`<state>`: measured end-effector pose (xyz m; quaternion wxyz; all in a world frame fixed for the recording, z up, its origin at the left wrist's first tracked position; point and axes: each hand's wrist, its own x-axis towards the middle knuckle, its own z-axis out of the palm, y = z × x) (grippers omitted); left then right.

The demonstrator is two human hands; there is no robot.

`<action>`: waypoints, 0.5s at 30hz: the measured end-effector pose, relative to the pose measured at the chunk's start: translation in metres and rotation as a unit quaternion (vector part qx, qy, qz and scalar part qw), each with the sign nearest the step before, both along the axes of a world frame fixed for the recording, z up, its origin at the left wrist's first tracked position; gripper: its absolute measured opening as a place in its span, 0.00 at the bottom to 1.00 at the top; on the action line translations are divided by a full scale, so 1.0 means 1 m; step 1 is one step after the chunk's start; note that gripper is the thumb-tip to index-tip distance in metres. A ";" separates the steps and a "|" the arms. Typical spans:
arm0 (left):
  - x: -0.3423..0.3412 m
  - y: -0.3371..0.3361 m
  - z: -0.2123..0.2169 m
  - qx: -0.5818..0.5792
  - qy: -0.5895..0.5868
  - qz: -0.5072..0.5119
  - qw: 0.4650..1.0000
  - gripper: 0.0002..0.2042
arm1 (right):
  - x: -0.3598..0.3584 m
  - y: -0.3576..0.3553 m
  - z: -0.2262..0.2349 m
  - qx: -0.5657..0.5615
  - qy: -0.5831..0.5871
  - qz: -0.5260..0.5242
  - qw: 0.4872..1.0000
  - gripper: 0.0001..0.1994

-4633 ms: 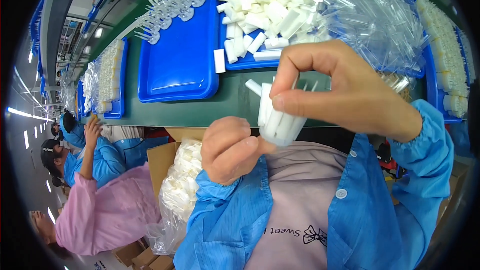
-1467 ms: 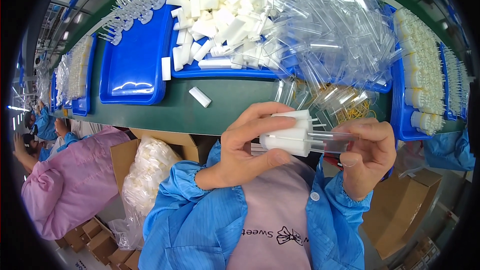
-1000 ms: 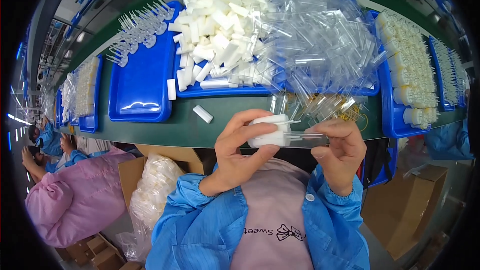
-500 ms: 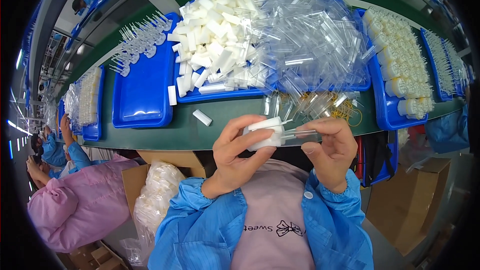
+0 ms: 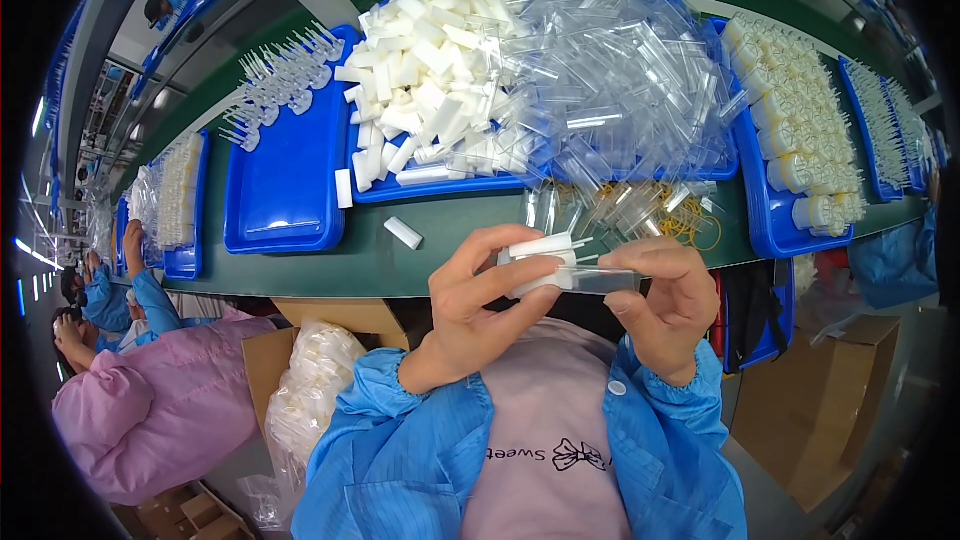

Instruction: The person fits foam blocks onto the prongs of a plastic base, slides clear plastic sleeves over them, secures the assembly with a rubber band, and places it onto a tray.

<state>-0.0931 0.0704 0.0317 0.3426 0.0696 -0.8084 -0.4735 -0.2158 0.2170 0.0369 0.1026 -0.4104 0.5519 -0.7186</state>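
Observation:
My left hand is closed around a small bundle of white plastic pieces with thin white stems sticking out to the right. Between the thumb and fingers of my right hand is the end of a clear plastic sleeve. Its other end meets the lower white piece and appears to surround that piece's stem. Both hands are above the near edge of the green table. Just beyond them lie loose clear sleeves and yellow rubber bands. A single white block rests to the left.
White blocks and clear sleeves are heaped in blue trays ahead. At left, a blue tray has stemmed white parts along its far side. Banded bundles fill the right tray. Cardboard boxes flank me; a person in pink sits left.
The clear sleeve has swung more level and now lines up with the lower white piece. The white bundle has shifted slightly right, with its stems showing more clearly.

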 end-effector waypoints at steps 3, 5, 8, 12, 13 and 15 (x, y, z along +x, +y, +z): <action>0.002 0.000 0.005 -0.029 -0.017 0.002 0.999 0.15 | -0.001 0.001 0.000 -0.002 0.001 0.008 1.000 0.15; 0.002 0.000 0.008 -0.063 -0.032 0.011 0.997 0.14 | -0.001 0.001 0.000 -0.007 -0.024 0.008 1.000 0.15; 0.000 -0.001 0.009 -0.072 -0.023 0.016 0.997 0.14 | 0.000 0.002 0.001 0.028 -0.076 0.003 0.997 0.14; -0.003 -0.003 0.010 -0.039 -0.028 0.011 0.999 0.17 | -0.004 0.000 0.003 0.049 -0.139 0.017 0.989 0.13; -0.003 -0.003 0.011 -0.043 -0.032 0.007 0.999 0.19 | -0.005 0.000 0.003 0.039 -0.161 0.027 0.986 0.13; -0.004 -0.004 0.011 -0.031 -0.038 0.008 0.999 0.22 | -0.005 -0.001 0.002 0.030 -0.183 0.037 0.982 0.13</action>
